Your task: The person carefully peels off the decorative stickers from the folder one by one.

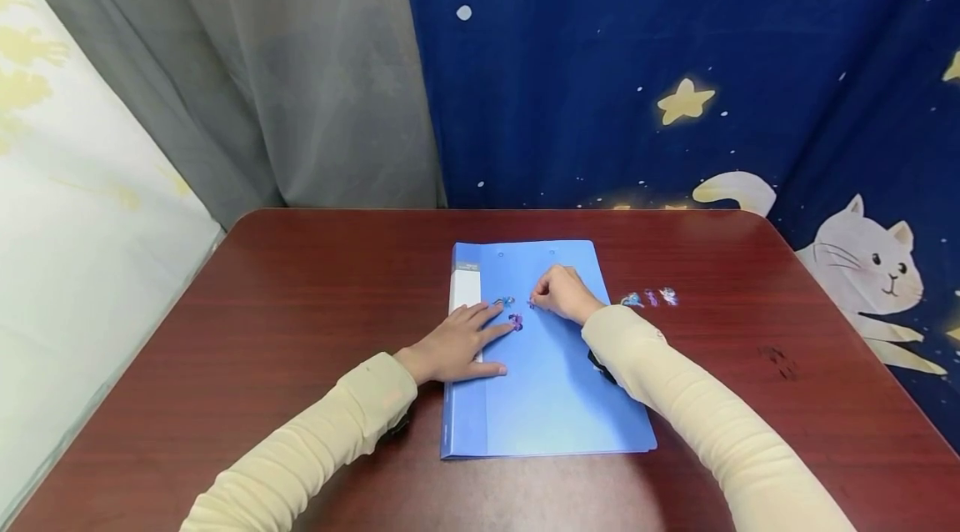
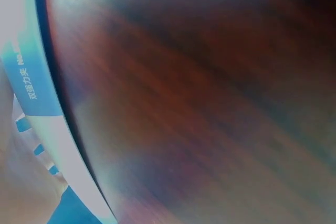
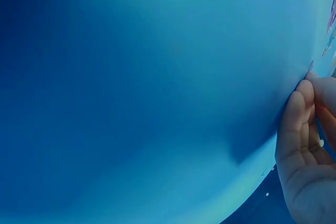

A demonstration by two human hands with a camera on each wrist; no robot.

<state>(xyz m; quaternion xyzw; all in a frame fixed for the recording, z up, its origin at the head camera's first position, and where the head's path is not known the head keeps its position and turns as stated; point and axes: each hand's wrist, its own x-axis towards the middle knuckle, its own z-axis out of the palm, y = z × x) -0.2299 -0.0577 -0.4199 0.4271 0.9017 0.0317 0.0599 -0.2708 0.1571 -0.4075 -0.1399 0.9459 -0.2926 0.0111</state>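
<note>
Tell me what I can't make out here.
Pinched piece: head view, too small and partly covered by the right hand.
Designs on three loose pieces beside the folder: head view, too small.
Left hand: left wrist view, cut off by the left edge.
Tabletop: left wrist view, blurred.

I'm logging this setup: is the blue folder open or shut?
Shut: in the head view, the blue folder lies flat, its cover on top, no inside showing; the left hand rests on it.
</note>
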